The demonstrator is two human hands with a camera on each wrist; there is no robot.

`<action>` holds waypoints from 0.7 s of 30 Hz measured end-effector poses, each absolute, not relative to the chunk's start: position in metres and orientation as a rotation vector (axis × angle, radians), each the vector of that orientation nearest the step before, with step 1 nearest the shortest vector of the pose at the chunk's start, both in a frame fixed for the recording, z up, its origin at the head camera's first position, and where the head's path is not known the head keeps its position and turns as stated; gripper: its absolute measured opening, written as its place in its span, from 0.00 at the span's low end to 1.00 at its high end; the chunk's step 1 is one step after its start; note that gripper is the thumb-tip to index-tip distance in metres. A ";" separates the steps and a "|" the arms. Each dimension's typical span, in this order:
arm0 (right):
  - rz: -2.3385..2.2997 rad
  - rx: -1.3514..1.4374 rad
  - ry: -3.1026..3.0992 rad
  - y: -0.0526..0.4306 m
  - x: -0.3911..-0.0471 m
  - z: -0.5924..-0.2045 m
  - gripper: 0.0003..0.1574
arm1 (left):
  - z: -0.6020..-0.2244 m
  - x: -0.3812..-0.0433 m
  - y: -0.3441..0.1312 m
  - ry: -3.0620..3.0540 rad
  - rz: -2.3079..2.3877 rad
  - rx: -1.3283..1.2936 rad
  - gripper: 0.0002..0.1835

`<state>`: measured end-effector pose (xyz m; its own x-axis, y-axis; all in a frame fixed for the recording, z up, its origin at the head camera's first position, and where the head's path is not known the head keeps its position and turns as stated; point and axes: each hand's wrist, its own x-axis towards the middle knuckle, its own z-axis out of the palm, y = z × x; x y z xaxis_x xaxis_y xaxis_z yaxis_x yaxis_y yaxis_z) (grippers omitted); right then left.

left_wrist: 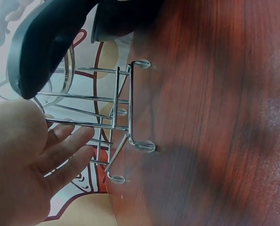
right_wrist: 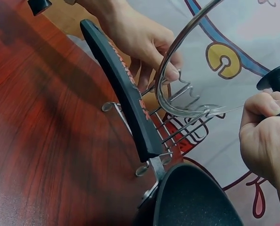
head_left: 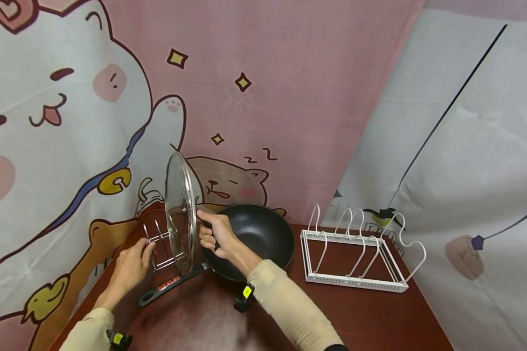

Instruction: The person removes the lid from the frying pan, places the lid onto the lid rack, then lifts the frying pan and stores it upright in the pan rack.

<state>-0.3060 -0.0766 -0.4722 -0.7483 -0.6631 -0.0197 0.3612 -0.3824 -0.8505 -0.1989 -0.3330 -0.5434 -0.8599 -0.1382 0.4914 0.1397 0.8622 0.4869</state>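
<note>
A clear glass lid with a metal rim stands nearly upright on edge. My right hand grips its black knob from the right side. The lid's lower rim is in among the wires of a small chrome wire rack, as the right wrist view shows. My left hand holds the rack's near left end, thumb and fingers about a wire. In front of the rack runs the black handle of a dark frying pan, which sits just right of the lid.
A white rack with several curved upright dividers stands on the right of the reddish-brown table. Behind the table hangs a printed cartoon curtain, close to both racks. The pan handle points toward the front left.
</note>
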 end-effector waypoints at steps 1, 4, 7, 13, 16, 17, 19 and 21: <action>-2.151 -0.427 1.209 -0.077 -0.306 -0.473 0.28 | -0.544 -0.199 -0.333 -2.510 -0.707 0.001 0.12; -2.151 -0.417 1.210 -0.078 -0.308 -0.475 0.29 | -0.544 -0.199 -0.332 -2.518 -0.705 0.015 0.12; -2.144 -0.425 1.208 -0.079 -0.309 -0.475 0.27 | -0.544 -0.198 -0.331 -2.514 -0.709 0.019 0.11; -2.129 -0.435 1.218 -0.079 -0.309 -0.474 0.26 | -0.544 -0.198 -0.332 -2.507 -0.715 0.015 0.11; -2.130 -0.434 1.227 -0.080 -0.310 -0.474 0.26 | -0.544 -0.199 -0.332 -2.504 -0.714 0.014 0.11; -2.131 -0.434 1.230 -0.080 -0.310 -0.474 0.25 | -0.544 -0.199 -0.333 -2.502 -0.714 0.013 0.11; -2.131 -0.429 1.237 -0.081 -0.311 -0.474 0.25 | -0.544 -0.199 -0.333 -2.502 -0.716 0.014 0.11; -2.132 -0.424 1.242 -0.081 -0.311 -0.475 0.25 | -0.544 -0.199 -0.333 -2.502 -0.719 0.012 0.11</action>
